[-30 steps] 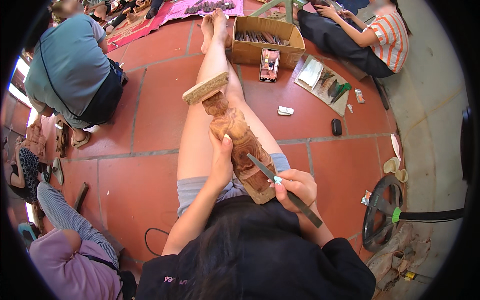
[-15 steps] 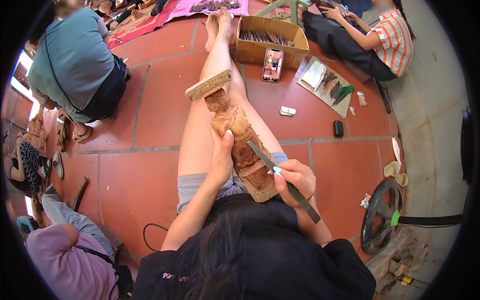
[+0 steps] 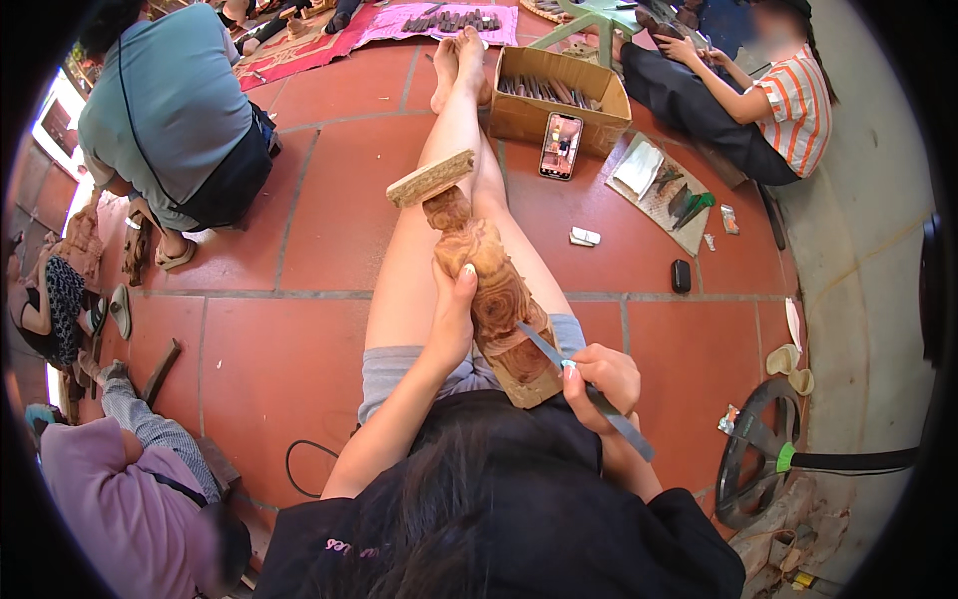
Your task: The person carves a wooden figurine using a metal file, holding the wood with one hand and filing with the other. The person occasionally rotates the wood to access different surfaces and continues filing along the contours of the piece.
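Across my lap leans a carved wooden figure, brown and grainy, with a rounded head and a flat pale slab at its far end. My left hand is wrapped round its left side, thumb resting on top. My right hand grips a long, flat grey metal file at its middle. The file's narrow tip meets the lower part of the figure, by a carved notch. Its broad end sticks out behind my right hand, toward my body.
Beyond my legs stand a cardboard box of tools and a propped phone. To the right lie a board with green-handled tools, a small black case and a black wheel-shaped base. People sit at left and far right.
The file's tip has shifted slightly right and down along the figure, with my right hand moving the same way. My left hand keeps its hold. The whole view has shifted a little.
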A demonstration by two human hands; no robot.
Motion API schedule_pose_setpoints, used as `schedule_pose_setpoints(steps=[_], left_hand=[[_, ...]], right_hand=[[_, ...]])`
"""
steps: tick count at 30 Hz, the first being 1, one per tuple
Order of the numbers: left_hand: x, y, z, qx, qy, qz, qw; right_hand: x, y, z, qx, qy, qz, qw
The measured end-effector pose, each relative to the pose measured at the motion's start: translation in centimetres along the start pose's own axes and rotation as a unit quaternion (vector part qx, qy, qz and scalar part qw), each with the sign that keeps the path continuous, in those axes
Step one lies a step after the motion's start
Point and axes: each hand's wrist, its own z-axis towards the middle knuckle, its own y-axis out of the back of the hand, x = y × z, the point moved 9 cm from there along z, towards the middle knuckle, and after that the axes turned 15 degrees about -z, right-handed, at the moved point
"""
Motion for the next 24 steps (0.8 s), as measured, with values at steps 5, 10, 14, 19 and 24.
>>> schedule_pose_setpoints(steps=[5,10,14,19,24], left_hand=[[0.5,1.0,-0.1,-0.019,-0.012,0.011,1.0],[0.3,1.2,-0.3,-0.014,-0.005,-0.007,1.0],[0.0,0.0,-0.4,0.004,0.026,-0.057,0.998],[0.2,1.6,-0.3,-0.044,-0.025,0.016,0.999],[0.2,1.6,-0.1,-0.062,-0.023,0.017,0.998]], right_hand=[[-0.9,-0.6,0.4,-0.037,-0.091,0.057,0.994],[-0.7,-0.8,-1.2,-0.031,-0.081,0.032,0.996],[-0.9,-0.8,-1.4,-0.038,-0.113,0.052,0.991],[-0.3,-0.9,-0.9,-0.037,-0.093,0.03,0.994],[0.0,-0.4,-0.1,-0.02,-0.078,0.028,0.996]])
